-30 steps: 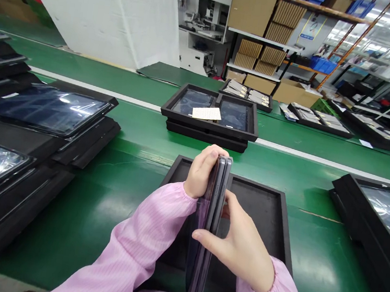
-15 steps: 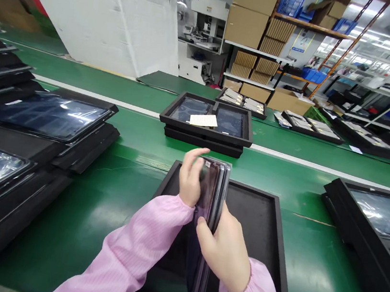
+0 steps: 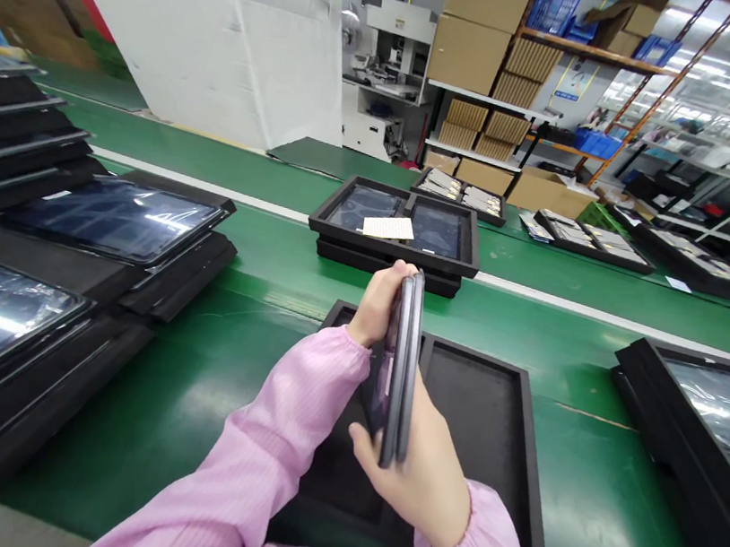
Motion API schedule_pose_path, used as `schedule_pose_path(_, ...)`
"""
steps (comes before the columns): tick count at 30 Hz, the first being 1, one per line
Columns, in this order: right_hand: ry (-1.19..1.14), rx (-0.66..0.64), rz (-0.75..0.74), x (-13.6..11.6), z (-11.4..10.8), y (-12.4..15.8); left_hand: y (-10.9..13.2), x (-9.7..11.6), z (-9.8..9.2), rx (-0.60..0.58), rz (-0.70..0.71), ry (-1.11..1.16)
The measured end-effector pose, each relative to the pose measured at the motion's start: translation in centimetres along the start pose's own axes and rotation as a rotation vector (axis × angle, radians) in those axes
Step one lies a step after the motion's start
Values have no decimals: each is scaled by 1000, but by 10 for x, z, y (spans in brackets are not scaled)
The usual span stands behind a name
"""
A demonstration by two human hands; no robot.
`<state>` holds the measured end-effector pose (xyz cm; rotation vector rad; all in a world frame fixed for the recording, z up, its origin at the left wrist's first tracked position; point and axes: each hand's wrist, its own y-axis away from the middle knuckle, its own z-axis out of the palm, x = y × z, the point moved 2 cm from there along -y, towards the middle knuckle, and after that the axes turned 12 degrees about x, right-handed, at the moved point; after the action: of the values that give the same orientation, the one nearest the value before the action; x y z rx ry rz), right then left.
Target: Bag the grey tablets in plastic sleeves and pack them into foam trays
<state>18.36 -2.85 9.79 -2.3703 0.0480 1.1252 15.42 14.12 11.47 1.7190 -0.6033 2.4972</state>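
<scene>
Two thin grey tablets (image 3: 403, 369) are held together on edge, seen almost end-on, above an empty black two-pocket tray (image 3: 507, 420) on the green table. My left hand (image 3: 375, 304) is closed round their far top end. My right hand (image 3: 422, 476) grips their near lower end, thumb on the left face. Both arms wear pink sleeves.
Stacks of black trays holding wrapped tablets stand at the left (image 3: 107, 219) and at the right (image 3: 713, 404). Another black tray stack with a white paper (image 3: 389, 226) on it sits just beyond. Shelves of cardboard boxes (image 3: 481, 27) line the back.
The tablets have been drawn up and closed flat together, and now show only their edges. My left hand went from fingering the top corner to gripping it. The view shifted slightly.
</scene>
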Motion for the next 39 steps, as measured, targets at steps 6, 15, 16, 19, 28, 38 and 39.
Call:
schedule_pose_path(6, -31, -60, 50, 1, -8, -4, 2, -2, 4, -68, -5, -32)
schedule_pose_path(15, -60, -129, 49, -2, -18, -4, 3, -1, 6, -103, -11, -43)
schedule_pose_path(16, -65, -139, 51, -2, -19, -4, 4, 0, 6, -108, -8, -44)
schedule_pose_path(19, -107, -184, 67, -1, -23, -5, 5, 3, 5, -117, 9, -55)
schedule_pose_path(28, -268, -265, 179, -3, -37, -7, 13, 9, 3, -109, 25, -58)
schedule_pose_path(38, -282, -185, 164, 2, -41, 2, 26, 15, -3, -111, 73, -82)
schedule_pose_path(39, -281, -187, 163, 1, -42, 1, 26, 15, -4, -113, 74, -81)
